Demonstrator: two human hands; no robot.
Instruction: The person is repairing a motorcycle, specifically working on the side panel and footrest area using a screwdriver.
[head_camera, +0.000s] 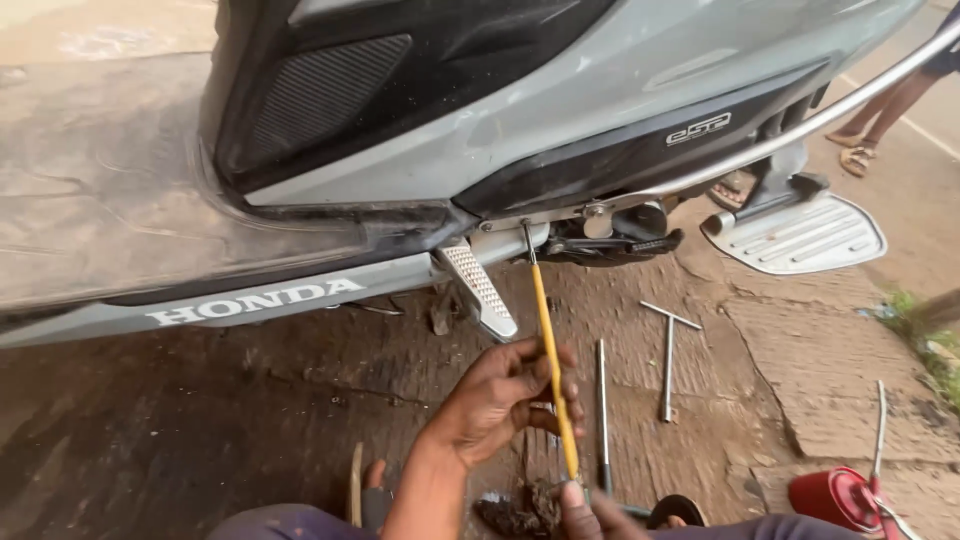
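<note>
Evidently stiff and light, the long yellow-shafted tool suits a mid-shaft grip: left hand fingers curl around it, right hand pinches its lower end.

Bystander tools and ground clutter beside the work

A steel T-handle wrench lay on the cracked dirt ground, with a straight metal rod just left of it. A red container sat at the lower right, a thin metal tool rising from it. Another person's sandalled feet stood near a grass patch.
</note>
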